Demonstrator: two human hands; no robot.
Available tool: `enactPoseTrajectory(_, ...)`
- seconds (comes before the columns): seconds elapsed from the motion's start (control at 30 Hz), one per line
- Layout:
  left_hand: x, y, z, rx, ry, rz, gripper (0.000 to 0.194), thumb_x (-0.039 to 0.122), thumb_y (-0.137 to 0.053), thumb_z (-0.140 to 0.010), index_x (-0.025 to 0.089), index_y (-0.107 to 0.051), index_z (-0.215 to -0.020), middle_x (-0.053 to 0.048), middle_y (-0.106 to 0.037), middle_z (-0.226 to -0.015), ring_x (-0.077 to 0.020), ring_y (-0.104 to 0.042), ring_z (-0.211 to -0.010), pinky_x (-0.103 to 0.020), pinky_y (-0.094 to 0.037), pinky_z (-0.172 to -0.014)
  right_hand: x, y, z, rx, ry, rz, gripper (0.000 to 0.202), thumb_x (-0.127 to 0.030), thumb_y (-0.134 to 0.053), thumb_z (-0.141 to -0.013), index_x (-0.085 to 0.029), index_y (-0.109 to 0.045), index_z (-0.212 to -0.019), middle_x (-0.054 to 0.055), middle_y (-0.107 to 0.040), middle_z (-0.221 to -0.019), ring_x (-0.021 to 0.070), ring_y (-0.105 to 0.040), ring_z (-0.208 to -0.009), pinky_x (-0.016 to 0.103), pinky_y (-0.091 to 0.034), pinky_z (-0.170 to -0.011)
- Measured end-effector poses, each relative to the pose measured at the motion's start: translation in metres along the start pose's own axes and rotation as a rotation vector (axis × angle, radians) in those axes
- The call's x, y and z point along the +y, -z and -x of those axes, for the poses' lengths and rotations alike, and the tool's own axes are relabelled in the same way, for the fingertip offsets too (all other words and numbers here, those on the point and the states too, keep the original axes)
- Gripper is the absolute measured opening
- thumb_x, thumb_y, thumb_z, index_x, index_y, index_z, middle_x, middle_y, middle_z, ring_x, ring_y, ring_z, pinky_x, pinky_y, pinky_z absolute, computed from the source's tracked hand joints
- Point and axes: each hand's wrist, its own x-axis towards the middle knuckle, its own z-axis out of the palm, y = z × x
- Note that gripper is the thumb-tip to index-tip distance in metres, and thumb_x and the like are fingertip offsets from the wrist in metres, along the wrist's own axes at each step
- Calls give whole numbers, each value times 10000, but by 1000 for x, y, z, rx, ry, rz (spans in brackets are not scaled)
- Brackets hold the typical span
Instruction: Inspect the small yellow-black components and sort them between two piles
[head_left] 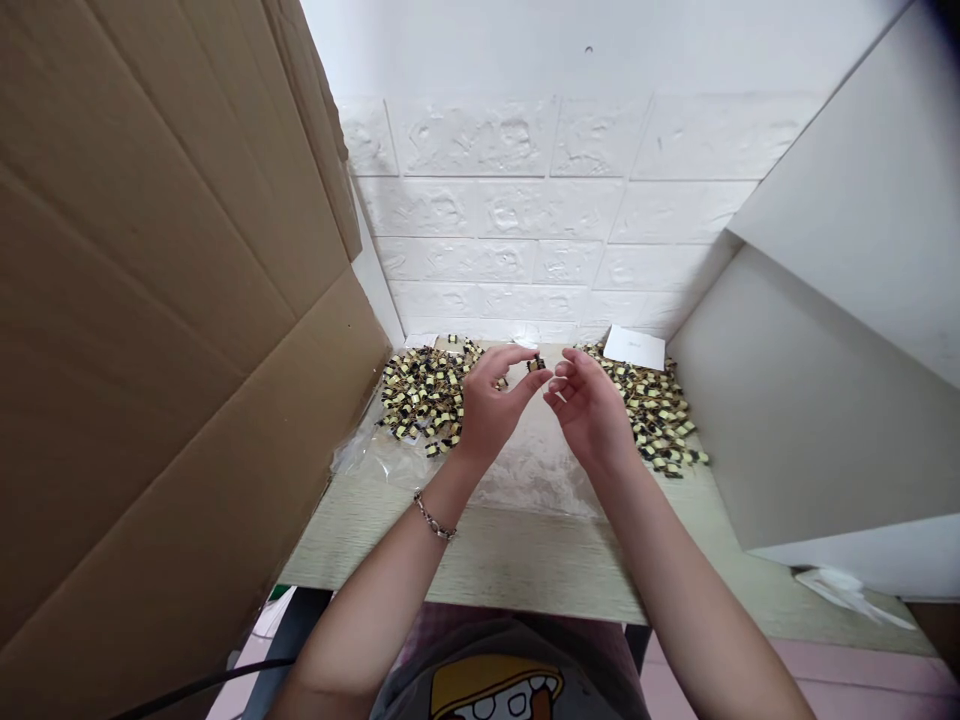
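My left hand (491, 400) pinches a small transformer (535, 365), black with yellow tape, between thumb and fingertips above the middle of the table. Close by on its right is my right hand (592, 405), palm turned inward, fingers loosely bent and apart, nothing visible in them. A heap of similar black-and-yellow transformers (420, 390) lies to the left of my left hand, partly hidden by it. Beyond my right hand spreads a second heap of transformers (660, 420), partly covered by the hand and forearm.
Clear plastic sheeting (532, 475) lies on the pale wooden table (525, 555). A white card (634, 347) rests on the right heap. Tall cardboard (187, 300) stands at the left, a grey-white panel (817, 400) at the right, a white brick-patterned wall (517, 210) behind.
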Motion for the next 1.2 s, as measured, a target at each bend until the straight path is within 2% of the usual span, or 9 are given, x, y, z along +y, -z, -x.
enactPoseTrajectory(0.13, 12, 0, -20, -38, 217, 336, 191, 253, -687, -612, 200, -645, -790, 7, -592, -826, -77, -509, -741, -174, -388, -661, -14, -3, -6, 51, 237, 118, 185, -346, -576, -712, -203, -569, -830, -43, -513, -691, 40, -475, -541, 169, -403, -530)
enactPoseTrajectory(0.23, 30, 2, -44, -158, 379, 574, 196, 268, -680, -626, 185, -627, -796, 28, -567, -756, -45, -500, -665, -167, -397, -634, -34, -16, -17, 26, 349, 202, 149, -307, -549, -731, -196, -558, -830, -35, -514, -686, 43, -465, -526, 172, -389, -515)
enactPoseTrajectory(0.33, 48, 5, -62, -278, 470, 682, 201, 301, -646, -671, 172, -601, -818, 24, -549, -737, -56, -522, -665, -187, -421, -627, -62, -36, -21, -32, 534, 275, 131, -284, -520, -752, -199, -542, -850, -29, -507, -689, 49, -465, -531, 190, -386, -525)
enactPoseTrajectory(0.5, 60, 10, -66, -296, 587, 832, 187, 342, -574, -740, 167, -554, -803, 30, -534, -719, -55, -531, -649, -214, -446, -660, -101, -60, 0, -35, 1015, 441, 175, -313, -357, -849, -257, -511, -910, -13, -520, -772, 81, -504, -631, 238, -385, -558)
enactPoseTrajectory(0.57, 61, 11, -63, -313, 659, 898, 197, 357, -539, -765, 161, -540, -791, 32, -527, -713, -52, -530, -645, -225, -452, -672, -108, -62, 9, 2, 1131, 413, 217, -232, -332, -857, -255, -548, -864, -15, -505, -733, 89, -505, -653, 243, -366, -545)
enactPoseTrajectory(0.73, 69, 9, -56, -324, 746, 949, 174, 326, -506, -793, 154, -526, -778, 30, -542, -740, -57, -545, -673, -241, -452, -692, -108, -58, 11, -112, 1008, 758, 112, -202, -522, -780, -236, -602, -850, -13, -563, -754, 107, -533, -678, 262, -421, -614)
enactPoseTrajectory(0.9, 77, 6, -52, -320, 768, 994, 203, 348, -520, -785, 146, -541, -791, 20, -568, -743, -78, -568, -725, -251, -446, -723, -104, -58, 4, -222, 1085, 1145, 155, -229, -610, -720, -228, -601, -874, -9, -585, -782, 104, -523, -675, 257, -430, -626)
enactPoseTrajectory(1.03, 80, 3, -47, -273, 791, 1013, 194, 337, -533, -779, 144, -551, -791, 28, -576, -724, -70, -569, -717, -235, -440, -729, -100, -62, 4, -249, 1110, 1200, 130, -216, -591, -735, -226, -595, -864, -8, -579, -768, 111, -529, -686, 254, -431, -609)
enactPoseTrajectory(1.2, 78, -1, -42, -308, 816, 1039, 207, 342, -547, -770, 140, -563, -813, 17, -584, -736, -79, -564, -732, -243, -437, -751, -95, -66, 4, -253, 1135, 1186, 63, -177, -547, -760, -208, -602, -766, -12, -584, -725, 111, -537, -693, 252, -425, -621)
